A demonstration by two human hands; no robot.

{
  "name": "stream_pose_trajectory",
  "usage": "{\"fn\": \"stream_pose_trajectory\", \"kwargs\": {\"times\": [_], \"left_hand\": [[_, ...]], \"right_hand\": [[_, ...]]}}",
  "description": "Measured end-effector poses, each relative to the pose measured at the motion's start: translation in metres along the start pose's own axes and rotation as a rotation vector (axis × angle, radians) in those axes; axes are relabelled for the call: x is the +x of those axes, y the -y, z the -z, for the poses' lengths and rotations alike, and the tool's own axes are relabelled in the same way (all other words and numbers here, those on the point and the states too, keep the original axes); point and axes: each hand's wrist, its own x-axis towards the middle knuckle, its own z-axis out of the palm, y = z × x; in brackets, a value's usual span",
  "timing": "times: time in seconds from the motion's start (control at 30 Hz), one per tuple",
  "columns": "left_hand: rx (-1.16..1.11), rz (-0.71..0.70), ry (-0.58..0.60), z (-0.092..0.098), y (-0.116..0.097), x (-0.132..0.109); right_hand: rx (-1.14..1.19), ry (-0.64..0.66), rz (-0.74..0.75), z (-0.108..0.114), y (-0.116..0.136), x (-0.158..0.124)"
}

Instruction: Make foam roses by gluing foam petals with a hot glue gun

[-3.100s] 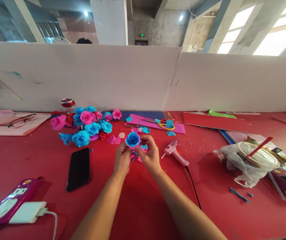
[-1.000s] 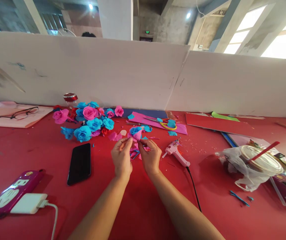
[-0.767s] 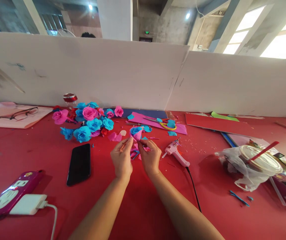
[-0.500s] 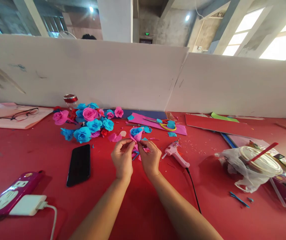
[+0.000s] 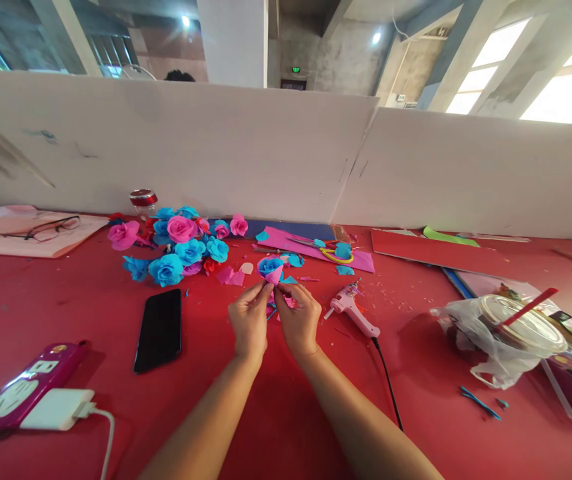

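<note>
A paper flower (image 5: 271, 268), blue inside with a pink outer petal, is held upright between my two hands. My left hand (image 5: 249, 320) pinches its base from the left, thumb against fingers. From the other side, my right hand (image 5: 300, 319) also pinches the base, its fingertips close to the left ones. Pink and blue paper scraps (image 5: 290, 303) lie on the red table just behind and below the hands. To the right of my right hand rests a pink glue gun (image 5: 353, 312). Finished-looking blue and pink paper flowers (image 5: 166, 269) are bunched to the left.
Scissors with a yellow handle (image 5: 337, 255) lie on a pink paper sheet (image 5: 286, 239). A black phone (image 5: 159, 331) and a purple power strip (image 5: 26, 385) with a white charger (image 5: 56, 408) are at left. A lidded cup (image 5: 521, 325) in a plastic bag stands right. A white partition (image 5: 191, 147) runs behind.
My left hand has shifted slightly right and its fingers have drawn down toward the flower's base. The flower has turned a little, showing its pink petal more to the right.
</note>
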Motion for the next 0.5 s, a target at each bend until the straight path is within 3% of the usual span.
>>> {"fn": "stream_pose_trajectory", "kwargs": {"times": [0.27, 0.5], "left_hand": [[-0.149, 0.142, 0.150, -0.0033, -0.0079, 0.0004], [-0.100, 0.093, 0.258, 0.0012, -0.0107, 0.0067]], "right_hand": [[0.033, -0.014, 0.035, 0.0010, -0.0001, 0.0015], [0.066, -0.044, 0.073, 0.0039, 0.0027, 0.0035]]}}
